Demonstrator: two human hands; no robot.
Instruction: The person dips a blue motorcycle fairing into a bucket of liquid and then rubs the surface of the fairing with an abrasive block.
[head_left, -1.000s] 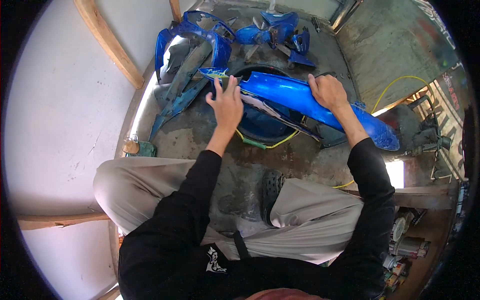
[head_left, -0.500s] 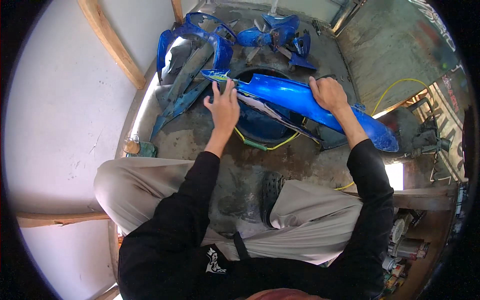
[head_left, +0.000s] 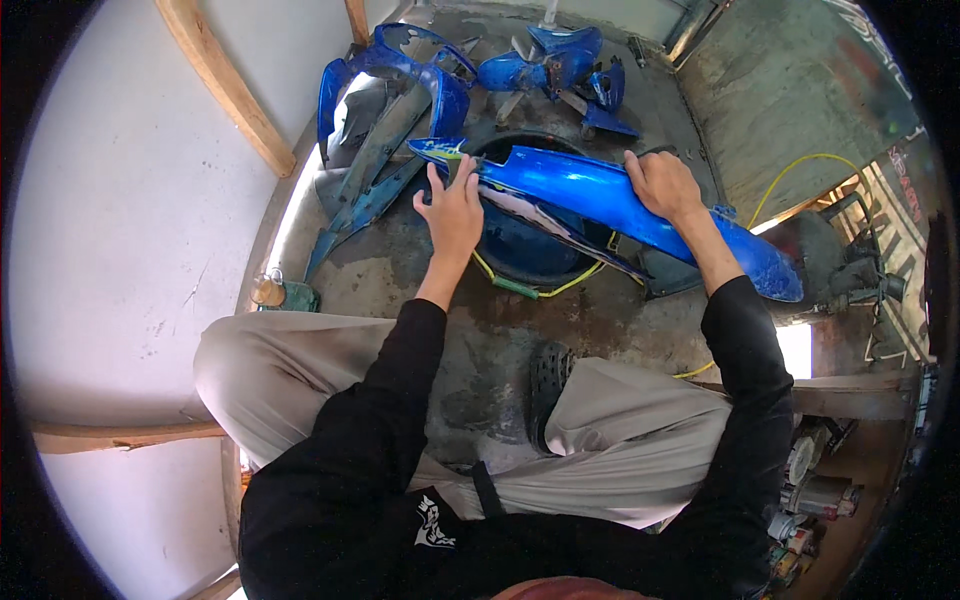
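A long blue motorcycle side panel, glossy in the middle, lies slantwise above a dark bucket. My left hand grips its narrow left end with the fingertips, where yellow and white decals show. On the panel's upper edge, right of centre, my right hand is closed, its thumb hidden. The panel's right end widens and looks dull and scuffed. Below the blue part runs a whitish, dark-edged strip, over the bucket's mouth.
Other blue fairing parts and a blue front piece lie on the far floor. Dull long panels lean at left. A jar stands by the left wall. A dark tank with a yellow hose is at right; cans sit lower right.
The whole view has shifted slightly, so everything sits a little further right. Both hands keep their places on the panel.
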